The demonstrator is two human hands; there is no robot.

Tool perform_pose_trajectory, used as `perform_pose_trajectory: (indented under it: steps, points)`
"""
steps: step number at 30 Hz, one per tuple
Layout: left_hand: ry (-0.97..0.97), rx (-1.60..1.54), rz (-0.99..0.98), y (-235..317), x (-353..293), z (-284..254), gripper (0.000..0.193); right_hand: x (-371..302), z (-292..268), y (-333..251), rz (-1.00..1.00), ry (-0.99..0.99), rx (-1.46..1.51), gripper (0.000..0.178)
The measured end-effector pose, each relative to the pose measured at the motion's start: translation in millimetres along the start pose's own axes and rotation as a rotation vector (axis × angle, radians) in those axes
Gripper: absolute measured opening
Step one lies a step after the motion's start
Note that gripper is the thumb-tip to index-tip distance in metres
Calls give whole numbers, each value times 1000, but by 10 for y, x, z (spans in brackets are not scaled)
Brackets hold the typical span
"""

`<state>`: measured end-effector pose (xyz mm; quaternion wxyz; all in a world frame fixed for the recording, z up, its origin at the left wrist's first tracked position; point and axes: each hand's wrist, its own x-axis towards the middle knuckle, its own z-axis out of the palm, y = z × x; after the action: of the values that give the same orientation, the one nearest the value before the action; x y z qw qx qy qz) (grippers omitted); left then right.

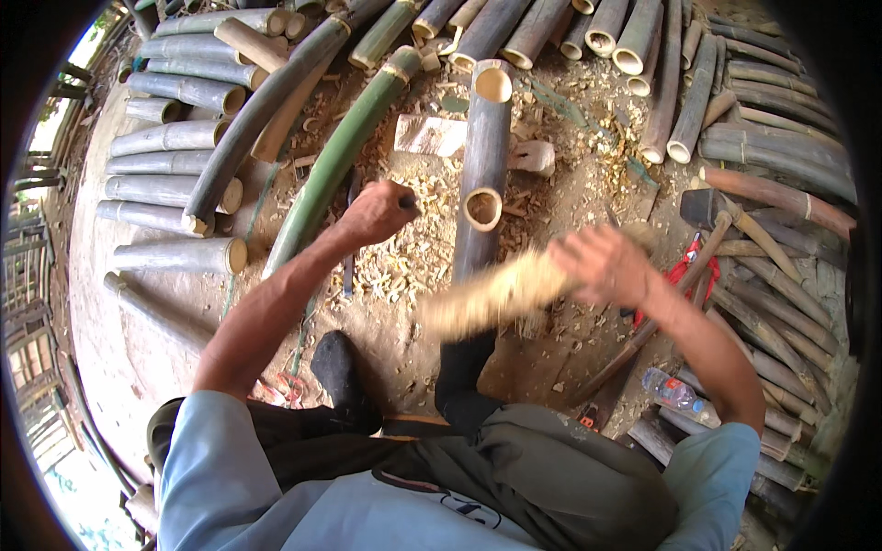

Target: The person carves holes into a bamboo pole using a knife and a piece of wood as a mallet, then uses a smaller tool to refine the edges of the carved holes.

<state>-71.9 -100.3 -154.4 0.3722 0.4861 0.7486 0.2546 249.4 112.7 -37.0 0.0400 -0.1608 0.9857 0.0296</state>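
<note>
My left hand [375, 213] is closed in a fist around something dark, of which only a rounded end shows. In my right hand [602, 264] is a pale, rough wooden club [487, 296], smeared by motion, slanting over the lower part of a dark bamboo pole [484, 142]. This pole points away from me between my feet. A round opening [483, 211] is cut in its side, and another pale-rimmed opening shows at its far end. My right foot [467, 372], in black, is against its near end. A thin dark bar [350, 262] lies below my left wrist.
Wood chips [395, 275] cover the ground. Left of centre lies a green bamboo pole [344, 151]; cut bamboo lengths [179, 193] line the left, far and right sides. A hammer with a dark head [702, 208] and a plastic bottle [672, 389] lie at right.
</note>
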Motion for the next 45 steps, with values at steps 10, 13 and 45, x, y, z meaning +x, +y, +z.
perform_pose_trajectory:
  steps: [10, 13, 45]
  points:
    - [758, 389, -409, -388, -353, -717, 46, -449, -141, -1254, 559, 31, 668, 81]
    - [756, 419, -463, -807, -526, -815, 46, -542, 26, -1553, 918, 72, 876, 71]
    - [1119, -686, 104, 1268, -3568, -1761, 41, -436, 1002, -2660, 861, 321, 403, 46]
